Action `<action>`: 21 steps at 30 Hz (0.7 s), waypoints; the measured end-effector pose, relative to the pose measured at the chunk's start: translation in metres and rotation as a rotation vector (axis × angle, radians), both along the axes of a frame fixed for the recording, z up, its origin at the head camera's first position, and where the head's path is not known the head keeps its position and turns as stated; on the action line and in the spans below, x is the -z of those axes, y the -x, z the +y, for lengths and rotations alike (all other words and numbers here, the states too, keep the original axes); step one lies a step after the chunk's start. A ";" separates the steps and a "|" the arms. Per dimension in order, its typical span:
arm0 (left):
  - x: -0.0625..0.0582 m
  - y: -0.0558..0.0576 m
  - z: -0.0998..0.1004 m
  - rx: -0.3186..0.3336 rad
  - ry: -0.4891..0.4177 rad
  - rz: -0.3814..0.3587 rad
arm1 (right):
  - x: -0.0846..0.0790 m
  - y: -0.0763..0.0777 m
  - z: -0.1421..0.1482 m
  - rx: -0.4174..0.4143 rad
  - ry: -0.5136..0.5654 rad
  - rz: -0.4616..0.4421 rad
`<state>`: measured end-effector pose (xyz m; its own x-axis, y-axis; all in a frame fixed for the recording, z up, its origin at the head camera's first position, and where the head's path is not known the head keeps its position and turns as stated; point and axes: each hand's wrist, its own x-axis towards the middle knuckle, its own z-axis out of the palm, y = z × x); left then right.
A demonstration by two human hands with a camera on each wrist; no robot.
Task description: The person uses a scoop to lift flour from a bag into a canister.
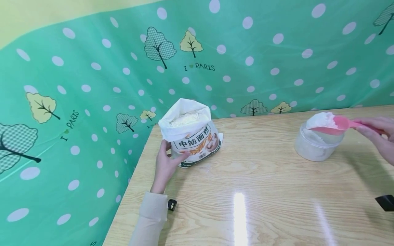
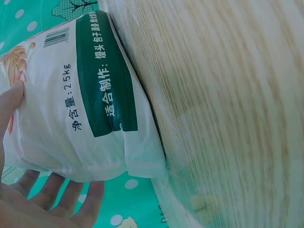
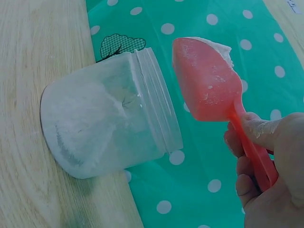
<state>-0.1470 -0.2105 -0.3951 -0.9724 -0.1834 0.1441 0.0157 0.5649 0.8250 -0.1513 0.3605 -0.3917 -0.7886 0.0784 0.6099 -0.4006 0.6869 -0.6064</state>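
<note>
An opened flour bag (image 1: 197, 143) stands at the left of the table, its white top rolled back and white flour (image 1: 186, 119) showing inside. My left hand (image 1: 167, 164) holds the bag's lower left side, thumb across the printed front and the other fingers around the side. At the right, my right hand (image 1: 377, 131) grips the handle of a pink scoop (image 3: 206, 83). Heaped flour fills the scoop, which hovers over the mouth of a clear plastic jar (image 3: 104, 114). White powder lies inside the jar and coats its wall. Some flour also sticks to my right thumb (image 3: 261, 128).
The wood-grain table (image 1: 252, 164) stretches between bag and jar, with bright light reflections near its front. A green dotted cloth (image 1: 231, 68) with printed trees hangs behind the table and along its left side.
</note>
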 end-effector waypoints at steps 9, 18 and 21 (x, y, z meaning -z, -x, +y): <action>-0.001 0.000 -0.001 -0.004 -0.001 -0.009 | 0.000 -0.002 0.001 0.005 -0.022 0.045; -0.001 0.000 0.000 -0.005 -0.002 -0.011 | 0.007 -0.003 0.008 0.025 -0.080 0.040; -0.002 0.000 0.000 -0.005 0.000 -0.011 | 0.007 -0.004 0.007 0.015 -0.087 0.083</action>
